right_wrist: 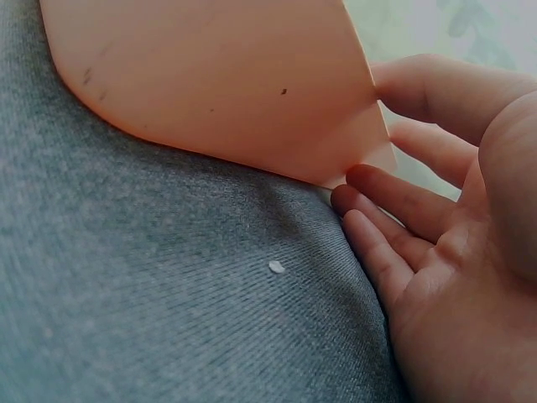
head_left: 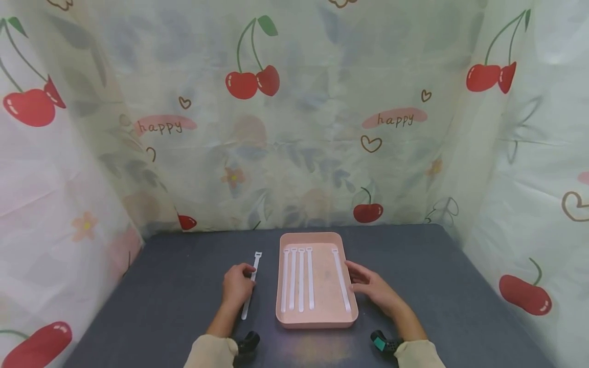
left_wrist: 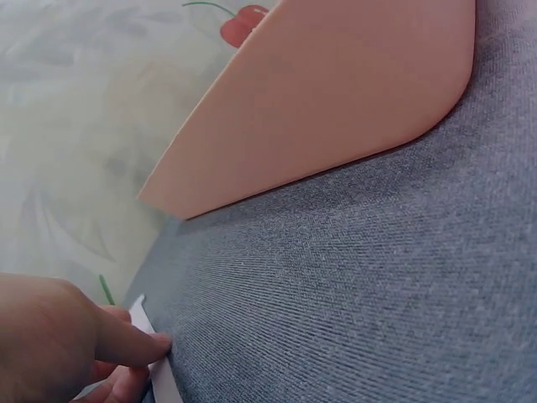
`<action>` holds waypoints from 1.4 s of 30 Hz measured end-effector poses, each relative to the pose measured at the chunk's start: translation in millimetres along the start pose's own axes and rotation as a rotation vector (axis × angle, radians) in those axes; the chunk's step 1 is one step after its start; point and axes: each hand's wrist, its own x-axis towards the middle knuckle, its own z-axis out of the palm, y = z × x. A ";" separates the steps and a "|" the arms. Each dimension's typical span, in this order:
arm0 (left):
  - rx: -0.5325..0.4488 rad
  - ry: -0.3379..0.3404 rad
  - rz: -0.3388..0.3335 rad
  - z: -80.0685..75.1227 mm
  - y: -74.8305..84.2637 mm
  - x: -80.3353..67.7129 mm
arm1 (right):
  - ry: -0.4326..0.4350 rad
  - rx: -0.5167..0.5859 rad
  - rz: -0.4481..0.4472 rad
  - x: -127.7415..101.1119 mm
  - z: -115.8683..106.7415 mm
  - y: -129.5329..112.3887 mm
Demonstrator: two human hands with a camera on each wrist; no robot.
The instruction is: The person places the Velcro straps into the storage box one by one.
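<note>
My left hand (head_left: 237, 287) pinches a white cable tie (head_left: 246, 307) between thumb and fingers, left of a pink tray (head_left: 324, 286). This tie lies lengthwise over the dark cloth, its square slotted head pointing away from me. In the left wrist view, the thumb and fingertips meet around the white strap (left_wrist: 165, 379). Inside the tray, several more white cable ties (head_left: 301, 281) stand side by side along the left, and a single tie (head_left: 341, 281) slants along the right. My right hand (head_left: 379, 292) has loosely extended fingers, with fingertips right at the tray's outer right wall (right_wrist: 226, 84).
Dark grey cloth (head_left: 184, 286) covers the table. A small white speck (right_wrist: 277, 267) lies on it near my right hand. Cherry-printed curtains (head_left: 294, 168) enclose the back and both sides. Each wrist wears a black band (head_left: 248, 341).
</note>
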 end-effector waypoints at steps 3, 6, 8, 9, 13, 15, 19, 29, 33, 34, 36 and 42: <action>-0.004 0.009 0.008 0.4 -0.7 0.1 | 0.001 0.002 0.003 -0.2 -0.1 -0.2; -0.013 0.015 0.011 0.7 -0.6 -0.4 | -0.001 0.001 0.004 -0.5 -0.4 -0.9; -0.012 0.012 0.011 0.7 0.1 -0.5 | -0.005 -0.002 0.003 -0.6 -0.4 -1.2; -0.009 0.001 0.007 0.9 0.5 -0.4 | -0.006 -0.003 0.003 -0.6 -0.4 -1.4; 0.013 -0.088 -0.019 1.6 3.0 1.2 | -0.007 -0.005 0.005 -0.3 -0.8 -0.7; 0.025 -0.137 -0.030 1.7 3.9 2.2 | -0.005 -0.006 0.015 -0.2 -1.2 -0.6; 0.018 -0.182 0.000 -0.2 3.8 2.8 | 0.000 -0.015 0.035 0.2 -1.4 0.7; -0.155 -0.253 0.059 -10.0 4.6 2.4 | 0.016 0.005 0.047 -0.3 -0.3 1.3; -0.340 -0.287 0.000 -14.1 9.0 3.1 | 0.011 0.022 0.036 -1.6 0.9 -0.9; -0.384 -0.292 -0.020 -15.1 10.7 3.6 | 0.011 0.023 0.032 -1.7 1.1 -1.0; -0.449 -0.297 -0.050 -17.5 14.7 4.8 | 0.011 0.022 0.029 -1.6 1.1 -1.3; -0.538 -0.322 -0.104 -21.1 26.7 12.9 | 0.005 0.023 0.018 -0.2 1.2 -2.0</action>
